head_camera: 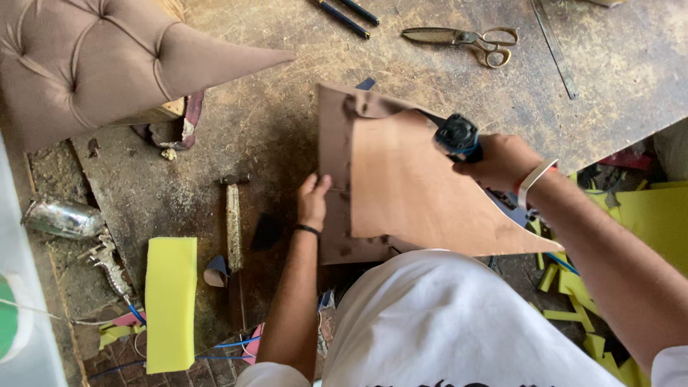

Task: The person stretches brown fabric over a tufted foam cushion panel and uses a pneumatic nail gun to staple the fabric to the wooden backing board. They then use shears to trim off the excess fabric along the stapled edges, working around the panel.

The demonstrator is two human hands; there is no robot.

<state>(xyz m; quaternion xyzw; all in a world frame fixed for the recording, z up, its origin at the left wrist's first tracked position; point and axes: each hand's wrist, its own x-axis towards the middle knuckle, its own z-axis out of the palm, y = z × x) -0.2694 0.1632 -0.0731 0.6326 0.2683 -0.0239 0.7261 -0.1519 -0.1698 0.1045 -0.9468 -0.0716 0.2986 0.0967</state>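
My left hand (313,201) holds the left edge of a brown fabric-covered board (337,136), with a lighter tan wooden panel (416,193) on top of it. My right hand (502,161) grips a black and blue power tool (457,136) pressed against the panel's upper right edge. The tool's lower part is hidden behind my hand. A white band sits on my right wrist, a dark one on my left.
A tufted brown cushion (93,57) lies at the top left of the worn workbench (287,122). Brass scissors (466,39) and dark pens (344,14) lie at the back. A hammer (233,215), yellow foam block (170,301) and silver object (64,218) are left; yellow foam scraps (645,215) right.
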